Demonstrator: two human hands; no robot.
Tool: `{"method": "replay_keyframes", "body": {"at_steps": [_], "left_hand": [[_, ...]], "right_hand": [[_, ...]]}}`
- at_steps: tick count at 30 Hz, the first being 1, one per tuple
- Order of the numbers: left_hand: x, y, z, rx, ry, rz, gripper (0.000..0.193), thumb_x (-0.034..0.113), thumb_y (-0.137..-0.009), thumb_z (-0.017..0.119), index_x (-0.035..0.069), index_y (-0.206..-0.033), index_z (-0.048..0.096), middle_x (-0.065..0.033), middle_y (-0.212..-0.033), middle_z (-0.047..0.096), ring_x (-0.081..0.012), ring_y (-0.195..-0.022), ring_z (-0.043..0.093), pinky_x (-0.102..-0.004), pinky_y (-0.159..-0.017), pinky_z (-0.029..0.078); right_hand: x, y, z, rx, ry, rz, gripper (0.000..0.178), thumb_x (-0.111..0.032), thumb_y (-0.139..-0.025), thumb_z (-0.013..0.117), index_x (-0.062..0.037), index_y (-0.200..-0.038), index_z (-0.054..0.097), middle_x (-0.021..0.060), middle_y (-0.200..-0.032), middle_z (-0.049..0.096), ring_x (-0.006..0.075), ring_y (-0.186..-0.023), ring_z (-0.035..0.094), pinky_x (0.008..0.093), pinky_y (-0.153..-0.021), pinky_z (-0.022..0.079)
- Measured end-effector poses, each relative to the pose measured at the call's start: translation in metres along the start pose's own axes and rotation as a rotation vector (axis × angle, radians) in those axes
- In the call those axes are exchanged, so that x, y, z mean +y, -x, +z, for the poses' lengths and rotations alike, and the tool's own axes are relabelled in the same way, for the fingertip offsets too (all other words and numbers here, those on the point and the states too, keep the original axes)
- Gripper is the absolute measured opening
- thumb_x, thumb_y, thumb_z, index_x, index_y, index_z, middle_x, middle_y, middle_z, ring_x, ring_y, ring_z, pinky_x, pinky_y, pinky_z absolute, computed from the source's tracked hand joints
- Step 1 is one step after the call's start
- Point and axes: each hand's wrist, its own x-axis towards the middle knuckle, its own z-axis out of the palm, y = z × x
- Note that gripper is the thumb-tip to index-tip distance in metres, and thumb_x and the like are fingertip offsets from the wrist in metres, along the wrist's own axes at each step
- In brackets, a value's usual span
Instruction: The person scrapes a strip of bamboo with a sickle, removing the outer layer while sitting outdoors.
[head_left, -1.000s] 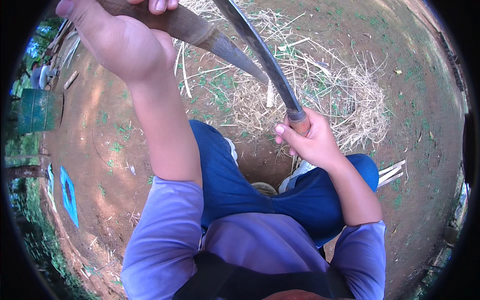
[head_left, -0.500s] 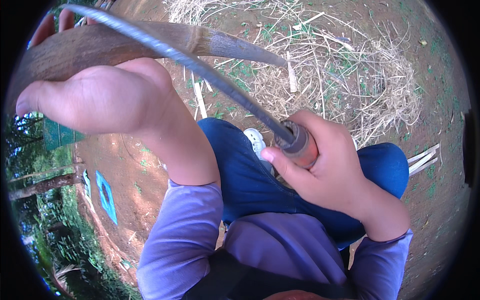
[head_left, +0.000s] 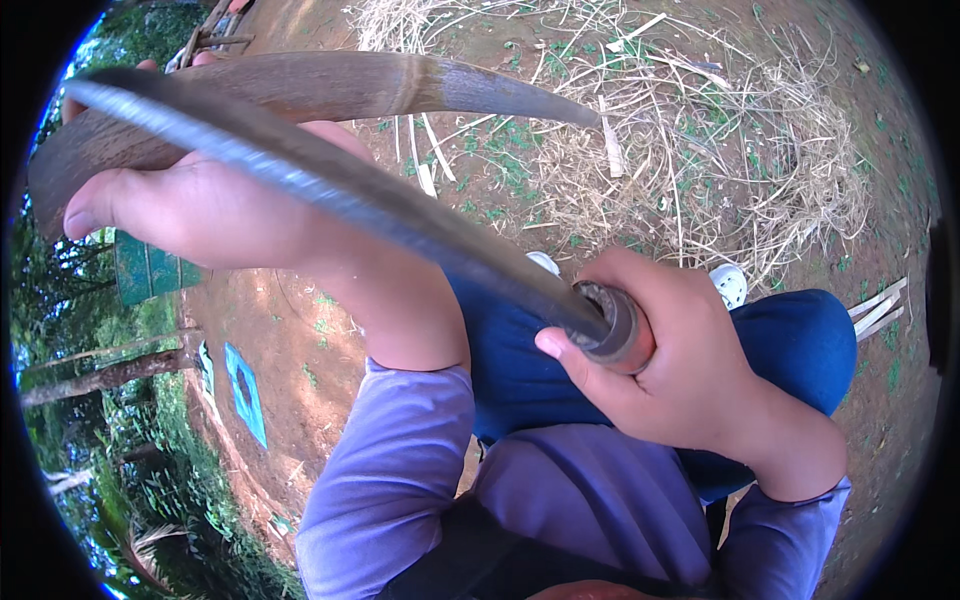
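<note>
My left hand (head_left: 215, 205) is closed around a brown length of bamboo (head_left: 340, 85). Its fingertips show past the far side of the bamboo, and the thumb lies along the near side. A pale ring marks a node, and beyond it the greyish end narrows toward the right. My right hand (head_left: 690, 365) grips a machete (head_left: 400, 205) by its orange handle with a dark metal collar. From there the long blade slants up and left, passing in front of my left wrist and part of the bamboo. Whether blade and bamboo touch, I cannot tell.
Thin pale strips and shavings (head_left: 720, 170) litter the earth ahead. Several flat strips (head_left: 880, 312) lie beside my right knee. At the left are a green container (head_left: 150, 270), a blue flat piece (head_left: 245, 395) on the ground, a thin trunk (head_left: 110, 378) and shrubs.
The machete has turned, showing more of the blade's flat side, and its tip is lower at the left. My view has shifted slightly. Both hands keep their grips.
</note>
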Motion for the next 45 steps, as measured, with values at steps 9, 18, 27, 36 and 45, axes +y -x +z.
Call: {"method": "replay_keyframes", "body": {"at_steps": [9, 18, 27, 36, 45], "left_hand": [[0.001, -0.016, -0.011, -0.021, 0.246, 0.027, 0.033, 0.029, -0.109, 0.050, 0.006, -0.132, 0.045, -0.0125, -0.122, 0.054, -0.0215, -0.115, 0.056, -0.0416, -0.103, 0.048], [0.041, -0.019, -0.031, -0.142, 0.191, -0.207, 0.023, 0.010, -0.097, 0.071, 0.001, -0.109, 0.054, -0.0070, -0.090, 0.063, -0.0104, -0.072, 0.061, -0.0231, -0.062, 0.052], [0.050, -0.015, -0.035, -0.190, 0.217, -0.212, 0.022, 0.006, -0.095, 0.073, 0.001, -0.107, 0.056, -0.0042, -0.088, 0.060, -0.0082, -0.074, 0.060, -0.0204, -0.064, 0.051], [0.053, -0.010, -0.036, -0.225, 0.271, -0.226, 0.021, 0.003, -0.094, 0.073, 0.000, -0.107, 0.057, -0.0040, -0.091, 0.059, -0.0079, -0.078, 0.059, -0.0220, -0.067, 0.052], [0.055, -0.009, -0.039, -0.228, 0.260, -0.218, 0.021, 0.002, -0.094, 0.073, 0.000, -0.106, 0.057, -0.0031, -0.091, 0.059, -0.0079, -0.080, 0.059, -0.0216, -0.069, 0.051]], "right_hand": [[-0.010, 0.002, -0.005, -0.003, -0.045, 0.202, 0.026, -0.016, -0.087, 0.077, 0.0028, -0.099, 0.064, 0.0127, -0.072, 0.067, 0.0175, -0.062, 0.067, 0.0335, -0.058, 0.049], [-0.051, -0.002, 0.001, 0.009, -0.331, 0.129, 0.026, -0.012, -0.089, 0.075, 0.0028, -0.105, 0.061, 0.0106, -0.084, 0.071, 0.0103, -0.074, 0.070, 0.0268, -0.066, 0.054], [-0.092, -0.005, 0.007, 0.037, -0.393, 0.235, 0.023, -0.003, -0.089, 0.070, 0.0000, -0.109, 0.059, 0.0049, -0.093, 0.068, 0.0084, -0.087, 0.065, 0.0273, -0.078, 0.051], [-0.077, 0.002, 0.020, 0.020, -0.259, 0.049, 0.021, 0.001, -0.088, 0.065, -0.0015, -0.107, 0.058, 0.0031, -0.091, 0.065, 0.0073, -0.085, 0.063, 0.0277, -0.078, 0.051], [-0.105, 0.002, 0.010, 0.123, -0.374, 0.147, 0.020, 0.000, -0.089, 0.065, -0.0004, -0.108, 0.058, 0.0016, -0.090, 0.063, 0.0056, -0.084, 0.061, 0.0262, -0.076, 0.050]]}}
